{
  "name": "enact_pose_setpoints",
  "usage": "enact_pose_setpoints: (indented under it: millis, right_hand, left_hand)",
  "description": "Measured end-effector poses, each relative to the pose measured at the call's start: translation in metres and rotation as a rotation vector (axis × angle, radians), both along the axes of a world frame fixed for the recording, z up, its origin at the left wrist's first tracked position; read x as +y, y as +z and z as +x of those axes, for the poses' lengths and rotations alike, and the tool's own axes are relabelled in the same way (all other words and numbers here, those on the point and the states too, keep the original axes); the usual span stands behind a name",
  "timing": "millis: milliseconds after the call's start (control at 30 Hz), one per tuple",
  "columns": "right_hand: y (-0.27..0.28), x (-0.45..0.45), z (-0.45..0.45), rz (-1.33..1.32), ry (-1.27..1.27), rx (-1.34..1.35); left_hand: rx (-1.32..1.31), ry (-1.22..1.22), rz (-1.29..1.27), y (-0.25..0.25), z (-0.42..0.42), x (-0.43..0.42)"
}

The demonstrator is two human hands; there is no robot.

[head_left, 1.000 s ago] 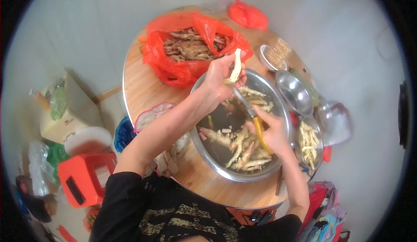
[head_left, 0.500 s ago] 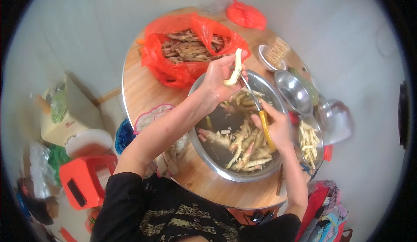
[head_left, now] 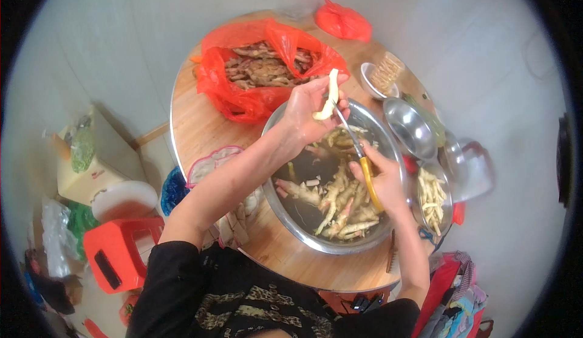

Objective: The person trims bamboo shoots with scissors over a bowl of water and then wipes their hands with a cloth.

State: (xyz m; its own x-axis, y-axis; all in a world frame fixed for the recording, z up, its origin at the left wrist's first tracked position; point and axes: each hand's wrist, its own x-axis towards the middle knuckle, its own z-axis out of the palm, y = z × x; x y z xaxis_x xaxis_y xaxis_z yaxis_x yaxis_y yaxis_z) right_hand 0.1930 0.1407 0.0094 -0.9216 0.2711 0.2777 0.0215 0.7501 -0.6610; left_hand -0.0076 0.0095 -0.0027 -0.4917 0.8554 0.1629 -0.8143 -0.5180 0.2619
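A slender, pale yellow piece of what looks like peeled young ginger (head_left: pixel 333 89) stands upright in my left hand (head_left: pixel 308 108), pinched between thumb and fingers. My right hand (head_left: pixel 386 180) grips the yellow handle of the scissors (head_left: pixel 367 177). Their metal blade slants up to the ginger piece, its tip at or touching the lower part. Both hands are over a large metal basin (head_left: pixel 291 224) of water. Several ginger pieces (head_left: pixel 340 201) with pinkish ends lie in the water, along with small cut bits. Part of the scissor handle is hidden by my fingers.
A red plastic bag (head_left: pixel 234 104) of brown, unpeeled roots sits behind the basin. To the right are an empty metal bowl (head_left: pixel 410 128), a bowl of pale strips (head_left: pixel 432 201) and a white bowl (head_left: pixel 367 77). A red stool (head_left: pixel 112 256) stands left of the round table (head_left: pixel 194 131).
The blade and right hand have shifted slightly, while the ginger piece stays in my left hand. Some pieces in the basin have moved a little.
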Motion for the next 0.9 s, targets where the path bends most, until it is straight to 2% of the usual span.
enact_pose_setpoints:
  millis: [33, 100, 133, 167, 233, 367, 567, 633, 700, 767, 833, 900]
  right_hand:
    - [-0.004, -0.002, 0.000, 0.002, 0.002, 0.001]
    - [-0.015, -0.010, 0.004, 0.228, 0.159, 0.066]
    - [-0.021, -0.014, 0.007, 0.093, 0.138, -0.044]
    - [-0.019, -0.015, 0.008, 0.091, 0.137, -0.046]
    - [-0.004, -0.023, 0.008, -0.215, 0.122, -0.075]
    - [0.002, -0.015, 0.009, -0.253, 0.112, -0.068]
    - [-0.011, -0.006, 0.012, -0.187, 0.116, -0.088]
    - [-0.029, 0.014, 0.004, -0.009, 0.243, 0.166]
    - [-0.023, 0.011, 0.007, 0.052, 0.225, 0.156]
    - [-0.015, -0.001, 0.009, 0.114, 0.210, 0.144]
    - [-0.012, -0.017, 0.014, -0.525, 0.072, -0.172]
    - [-0.010, -0.023, 0.016, -0.470, 0.078, -0.229]
  left_hand:
    - [-0.003, 0.018, -0.032, 0.000, 0.000, 0.000]
    - [-0.008, 0.040, -0.065, 0.000, 0.000, -0.001]
    - [-0.007, 0.053, -0.072, 0.000, 0.000, -0.001]
    - [-0.005, 0.065, -0.081, -0.001, 0.000, -0.001]
    - [0.006, 0.054, -0.046, -0.003, -0.003, 0.000]
    - [0.095, 0.033, 0.013, -0.006, -0.007, 0.002]
    - [0.113, 0.114, -0.013, 0.006, 0.001, -0.001]
    - [0.148, 0.126, -0.015, 0.007, 0.002, -0.001]
    - [0.181, 0.143, -0.018, 0.006, 0.001, 0.000]
    - [0.326, 0.200, -0.027, 0.003, -0.001, 0.002]
    - [0.347, 0.277, -0.126, 0.004, 0.003, 0.002]
    - [0.367, 0.355, -0.227, 0.009, 0.007, 0.001]
